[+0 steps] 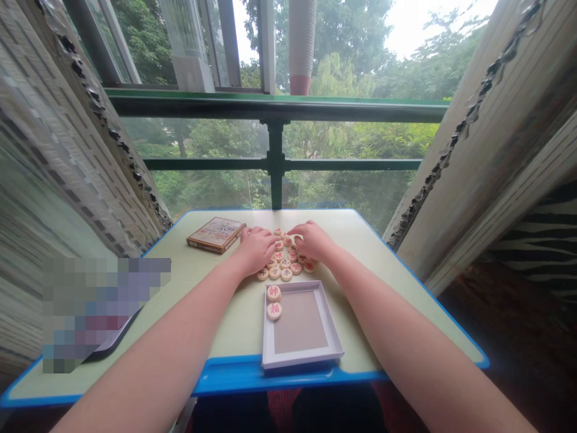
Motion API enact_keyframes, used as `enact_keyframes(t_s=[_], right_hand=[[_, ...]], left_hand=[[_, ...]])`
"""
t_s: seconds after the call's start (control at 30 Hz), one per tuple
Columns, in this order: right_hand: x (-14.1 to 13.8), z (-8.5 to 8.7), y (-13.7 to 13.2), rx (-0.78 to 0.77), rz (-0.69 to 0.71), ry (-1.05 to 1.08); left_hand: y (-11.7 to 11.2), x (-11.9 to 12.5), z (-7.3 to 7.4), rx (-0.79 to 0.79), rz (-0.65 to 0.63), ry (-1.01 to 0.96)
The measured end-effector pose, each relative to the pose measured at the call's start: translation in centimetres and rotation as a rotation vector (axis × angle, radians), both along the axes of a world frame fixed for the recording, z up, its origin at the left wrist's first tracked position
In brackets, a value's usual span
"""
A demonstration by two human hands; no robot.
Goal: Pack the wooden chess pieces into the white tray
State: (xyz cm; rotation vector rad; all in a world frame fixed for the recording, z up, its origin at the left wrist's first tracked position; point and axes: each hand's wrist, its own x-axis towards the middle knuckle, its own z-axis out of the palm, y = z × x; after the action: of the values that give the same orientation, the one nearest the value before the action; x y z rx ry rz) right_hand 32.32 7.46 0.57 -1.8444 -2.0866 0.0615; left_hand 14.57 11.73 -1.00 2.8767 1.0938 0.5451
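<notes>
Round wooden Chinese chess pieces [285, 263] lie grouped on the table, marked with red or black characters. My left hand [258, 249] rests along the group's left side, fingers stretched forward and touching the edge pieces. From the right, my right hand [312, 240] reaches over the group with its index finger extended and fingers apart, covering some pieces. Nothing shows in either hand's grasp. Nearer to me is a shallow white box tray [333, 328]. In its far left corner sit two red-marked pieces, one [273, 293] behind the other [274, 311].
A brown printed box lid [216, 233] lies left of my left hand. The pale table [360, 288] has a raised blue rim [234, 376]. A blurred-out device [108, 325] is at the left. Curtains [455, 144] hang on both sides, and a green railing [315, 108] stands behind.
</notes>
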Motion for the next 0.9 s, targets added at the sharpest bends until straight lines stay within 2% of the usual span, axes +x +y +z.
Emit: enact_keyframes(t_s=[0.23, 0.43, 0.57, 0.73, 0.9], right_hand=[[0.1, 0.3, -0.3, -0.045, -0.019, -0.025], [-0.2, 0.2, -0.4, -0.056, 0.051, -0.043], [-0.2, 0.8, -0.8, -0.049, 0.053, -0.046], [0.0, 1.9, -1.4, -0.209, 0.089, -0.038], [0.2, 1.7, -1.4, -0.130, 0.055, -0.072]], left_hand=[[0.0, 0.1, -0.1, -0.036, -0.044, -0.005], [-0.2, 0.1, 0.1, -0.030, 0.016, -0.029], [-0.4, 0.1, 0.3, -0.055, 0.022, -0.053], [-0.3, 0.0, 0.3, -0.057, -0.005, -0.036], [-0.5, -0.1, 0.4, -0.041, 0.006, -0.068]])
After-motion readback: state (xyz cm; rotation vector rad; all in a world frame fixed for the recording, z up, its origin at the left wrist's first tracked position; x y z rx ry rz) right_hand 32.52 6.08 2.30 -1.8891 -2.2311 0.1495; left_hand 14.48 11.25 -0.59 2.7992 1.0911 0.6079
